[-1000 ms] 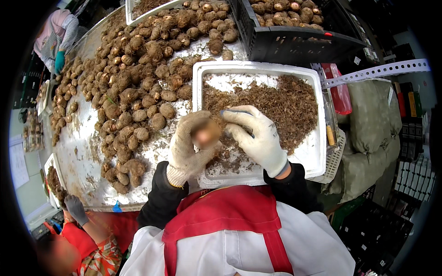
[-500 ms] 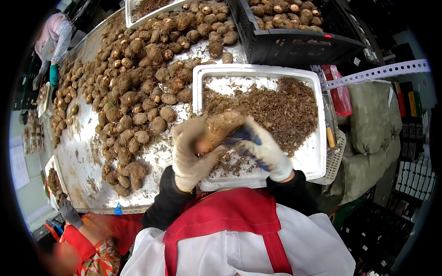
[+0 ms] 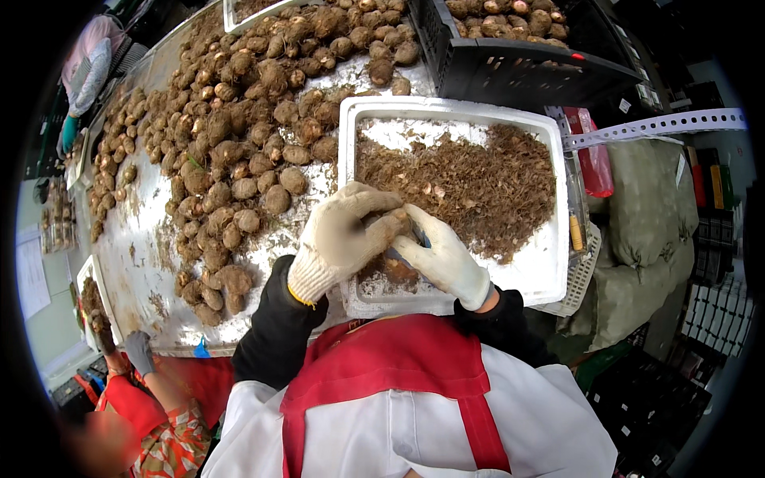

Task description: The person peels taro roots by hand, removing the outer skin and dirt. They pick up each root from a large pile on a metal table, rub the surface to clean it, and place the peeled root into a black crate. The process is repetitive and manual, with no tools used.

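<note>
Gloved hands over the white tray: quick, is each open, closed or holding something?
Left hand: fingers curled; whether it holds anything cannot be told.
Right hand: fingers bent; its grip cannot be told.

White rectangular foam tray (image 3: 453,106) before you, brown shredded peelings (image 3: 486,175) in it. Your white-gloved left hand (image 3: 341,231) and white-gloved right hand (image 3: 446,259) side by side over tray's near-left part. Left of tray, heap of brown rounded tubers (image 3: 231,131) on silvery flat table (image 3: 139,279). Behind tray, black rectangular plastic crate (image 3: 530,73), more tubers inside. Right of tray, bulky grey-green sacks (image 3: 647,199). At lower left, co-worker's grey-gloved hand (image 3: 139,352).
</note>
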{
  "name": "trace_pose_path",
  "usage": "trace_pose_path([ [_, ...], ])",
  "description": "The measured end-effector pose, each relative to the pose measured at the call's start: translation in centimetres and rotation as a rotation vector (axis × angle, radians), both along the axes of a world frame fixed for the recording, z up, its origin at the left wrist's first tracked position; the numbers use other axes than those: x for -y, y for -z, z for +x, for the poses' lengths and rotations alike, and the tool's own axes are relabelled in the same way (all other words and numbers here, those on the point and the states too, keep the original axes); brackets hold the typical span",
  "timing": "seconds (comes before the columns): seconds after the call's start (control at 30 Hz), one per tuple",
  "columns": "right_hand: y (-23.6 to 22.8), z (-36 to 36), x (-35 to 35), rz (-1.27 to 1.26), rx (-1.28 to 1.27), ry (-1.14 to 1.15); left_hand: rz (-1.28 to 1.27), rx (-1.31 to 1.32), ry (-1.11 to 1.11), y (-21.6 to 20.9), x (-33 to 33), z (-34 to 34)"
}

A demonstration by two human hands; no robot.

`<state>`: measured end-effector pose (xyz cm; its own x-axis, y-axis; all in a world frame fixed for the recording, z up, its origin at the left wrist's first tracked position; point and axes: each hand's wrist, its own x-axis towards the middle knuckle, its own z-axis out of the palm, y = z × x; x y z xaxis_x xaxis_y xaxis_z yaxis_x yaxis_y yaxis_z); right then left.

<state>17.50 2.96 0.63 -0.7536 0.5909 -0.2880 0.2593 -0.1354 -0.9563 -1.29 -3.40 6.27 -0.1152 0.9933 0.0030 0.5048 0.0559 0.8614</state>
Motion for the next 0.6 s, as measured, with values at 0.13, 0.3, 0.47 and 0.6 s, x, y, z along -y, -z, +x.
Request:
trace_pose_path([
  [0.13,-2.0,0.1,-0.5,-0.292,-0.097,-0.061,-0.330,0.564,-0.144,1.2,0.4,-1.3],
  [0.3,-1.7,-0.5,-0.4,-0.333,-0.178,0.073,-0.283,0.618,-0.309,5.1,1.5,-1.4],
  [0.47,-0.9,-2.4,0.1,0.827,0.061,0.209,-0.226,0.952,-0.202,6.9,3.0,1.6],
  [0.6,1.5,-3.1,-2.5,0.475,-0.163,0.230,-0.340,1.684,-0.177,7.1,3.0,0.2],
])
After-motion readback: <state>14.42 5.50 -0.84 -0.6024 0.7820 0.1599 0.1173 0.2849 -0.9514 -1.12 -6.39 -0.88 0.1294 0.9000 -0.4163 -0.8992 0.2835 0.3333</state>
